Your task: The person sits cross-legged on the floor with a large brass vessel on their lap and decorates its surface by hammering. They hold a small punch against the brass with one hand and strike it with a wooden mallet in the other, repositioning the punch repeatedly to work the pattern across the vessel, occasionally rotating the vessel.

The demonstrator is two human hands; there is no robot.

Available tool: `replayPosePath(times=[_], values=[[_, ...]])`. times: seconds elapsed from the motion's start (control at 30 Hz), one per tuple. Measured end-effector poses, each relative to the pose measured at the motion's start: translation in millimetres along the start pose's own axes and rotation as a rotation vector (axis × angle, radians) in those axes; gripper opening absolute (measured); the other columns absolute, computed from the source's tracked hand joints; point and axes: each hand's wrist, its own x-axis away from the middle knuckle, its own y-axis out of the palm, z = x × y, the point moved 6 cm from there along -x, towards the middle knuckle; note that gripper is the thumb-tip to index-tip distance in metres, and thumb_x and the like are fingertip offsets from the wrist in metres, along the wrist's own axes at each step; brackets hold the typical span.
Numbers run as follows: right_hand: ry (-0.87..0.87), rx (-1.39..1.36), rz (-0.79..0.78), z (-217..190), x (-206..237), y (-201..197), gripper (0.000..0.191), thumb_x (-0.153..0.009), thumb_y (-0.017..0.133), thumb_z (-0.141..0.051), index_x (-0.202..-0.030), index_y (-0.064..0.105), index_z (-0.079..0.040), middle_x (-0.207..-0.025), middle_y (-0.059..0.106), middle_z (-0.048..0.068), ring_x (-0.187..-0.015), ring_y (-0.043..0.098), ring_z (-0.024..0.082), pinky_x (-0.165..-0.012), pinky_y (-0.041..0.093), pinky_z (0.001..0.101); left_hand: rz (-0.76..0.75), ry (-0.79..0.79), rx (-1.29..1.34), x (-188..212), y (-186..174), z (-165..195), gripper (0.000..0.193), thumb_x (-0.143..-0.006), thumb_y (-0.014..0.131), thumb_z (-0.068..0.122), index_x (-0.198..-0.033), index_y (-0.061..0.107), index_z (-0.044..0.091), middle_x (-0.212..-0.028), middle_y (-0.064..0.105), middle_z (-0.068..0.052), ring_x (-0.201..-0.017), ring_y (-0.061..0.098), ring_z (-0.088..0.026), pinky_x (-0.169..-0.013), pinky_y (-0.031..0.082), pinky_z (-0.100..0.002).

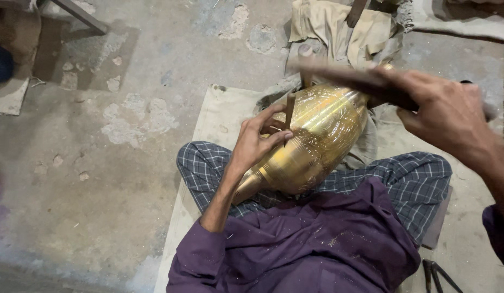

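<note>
A large engraved brass vase [311, 141] lies on its side across my lap, its narrow neck pointing toward my body. My left hand [257, 138] pinches a thin dark metal punch [289, 111] upright against the vase's upper side. My right hand [447, 111] is raised above the vase and grips a dark-handled hammer [349, 76], blurred by motion, its head [305, 53] over the punch. My checked trousers [414, 179] and purple shirt [317, 244] fill the lower frame.
I sit cross-legged on a pale cloth mat [219, 116] on a rough concrete floor [100, 163]. Crumpled beige cloth [344, 32] lies beyond the vase. Dark pliers-like tools [433, 274] rest at the lower right. A wooden leg [78, 13] stands at the upper left.
</note>
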Motion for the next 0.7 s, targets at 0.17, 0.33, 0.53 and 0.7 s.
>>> replayPosePath(times=[0.17, 0.33, 0.53, 0.7], values=[[-0.07, -0.427, 0.158, 2.4, 3.0, -12.3, 0.094, -0.089, 0.075, -0.019, -0.171, 0.029, -0.023, -0.115, 0.069, 0.02, -0.091, 0.074, 0.033, -0.081, 0.063, 0.0443, 0.057, 0.057, 0.059, 3.2, -2.0, -0.8, 0.061, -0.092, 0.077, 0.015, -0.147, 0.051, 0.006, -0.106, 0.079, -0.014, -0.089, 0.08, -0.018, -0.071, 0.07, -0.032], [-0.057, -0.098, 0.068, 4.3, 5.1, -8.1, 0.085, -0.084, 0.078, -0.027, -0.16, 0.039, -0.024, -0.127, 0.059, 0.015, -0.089, 0.074, 0.03, -0.075, 0.065, 0.0397, 0.01, 0.053, 0.102, -1.1, -2.0, -3.0, 0.063, -0.092, 0.078, 0.016, -0.148, 0.051, 0.005, -0.104, 0.079, -0.015, -0.086, 0.079, -0.018, -0.068, 0.068, -0.03], [0.018, 0.059, -0.141, 2.2, 5.9, 1.1, 0.083, -0.09, 0.073, -0.026, -0.164, 0.035, -0.028, -0.131, 0.064, 0.005, -0.08, 0.074, 0.021, -0.065, 0.065, 0.0317, -0.018, 0.051, 0.045, -1.9, -2.0, -1.4, 0.063, -0.09, 0.078, 0.017, -0.147, 0.054, 0.005, -0.104, 0.08, -0.014, -0.086, 0.08, -0.018, -0.069, 0.068, -0.031], [-0.013, -0.007, -0.07, -0.2, 2.8, -4.4, 0.084, -0.093, 0.069, -0.026, -0.169, 0.033, -0.031, -0.113, 0.073, 0.002, -0.069, 0.074, 0.016, -0.059, 0.06, 0.028, -0.01, 0.081, 0.017, 1.5, -2.7, 1.1, 0.06, -0.091, 0.078, 0.016, -0.145, 0.054, 0.005, -0.107, 0.08, -0.014, -0.091, 0.08, -0.019, -0.072, 0.068, -0.032]])
